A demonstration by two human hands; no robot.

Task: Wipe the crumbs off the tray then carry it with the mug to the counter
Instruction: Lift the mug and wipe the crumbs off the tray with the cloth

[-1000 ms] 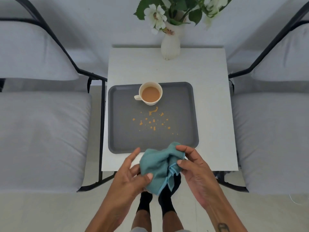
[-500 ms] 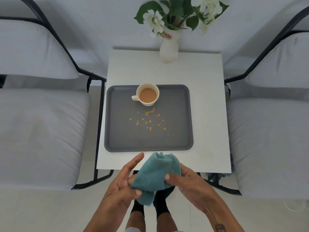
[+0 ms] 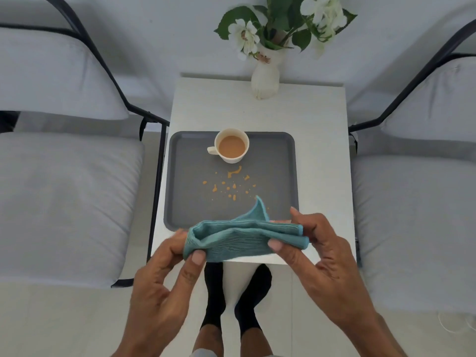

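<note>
Fingers (image 3: 197, 257) of left hand (image 3: 159, 287) pinched on the left end of teal cloth (image 3: 242, 238), thumb on top, other fingertips hidden behind the fabric. Fingers (image 3: 274, 244) of right hand (image 3: 324, 266) clamped on the right end likewise, thumb pressed on the near face, remaining fingers curled over the far edge. Cloth stretched between both hands as a folded band, one corner sticking up toward 12 o'clock, held above the near edge of white table (image 3: 322, 150) and overlapping the near rim of grey tray (image 3: 180, 202); contact with the tray not discernible. Tray lying flat on the table, at 12 o'clock from the hands. Mug (image 3: 231, 145) of light brown drink standing upright at the tray's far edge, handle pointing to 9 o'clock. Orange crumbs (image 3: 233, 186) scattered mid-tray, at 6 o'clock from the mug, just beyond the raised cloth corner. White vase (image 3: 265, 81) with flowers at the table's far edge, 12 o'clock from the tray. Grey cushioned chairs (image 3: 64, 202) at 9 and 3 o'clock of the table. Feet in black socks (image 3: 213, 287) below the hands on the pale floor.
</note>
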